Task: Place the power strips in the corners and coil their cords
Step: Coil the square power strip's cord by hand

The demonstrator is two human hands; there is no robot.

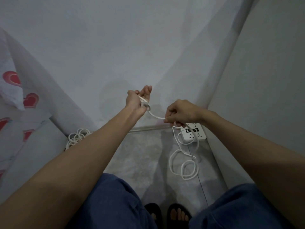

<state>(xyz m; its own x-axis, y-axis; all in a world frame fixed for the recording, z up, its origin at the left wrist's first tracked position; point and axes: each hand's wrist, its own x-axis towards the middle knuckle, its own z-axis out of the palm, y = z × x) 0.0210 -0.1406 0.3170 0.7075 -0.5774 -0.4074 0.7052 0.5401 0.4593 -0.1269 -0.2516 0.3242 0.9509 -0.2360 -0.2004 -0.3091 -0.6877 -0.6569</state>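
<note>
The person's left hand (137, 100) is raised in front of the wall, its thumb and palm holding the plug end (145, 104) of a white cord (184, 164) while the fingers point up and stay fairly straight. A short stretch of that cord sags from the left hand down and across to the right hand (179, 113), which is lower and to the side, with its fingers curled and pinching the cord between thumb and fingertips. Below the right hand the cord drops to the floor and lies in several loose loops, nearer the person than the hand. Just under and beyond the right hand, a white power strip (194, 132) lies flat on the floor, tucked into the corner where the back wall meets the side wall. Well away, below the left forearm, a second white cord (77, 136) sits bundled in a coil on the floor beside a cloth with red hearts (19, 103). Closest to the person, blue trousers (115, 202) and black sandals (178, 214) show at the bottom of the view.
</note>
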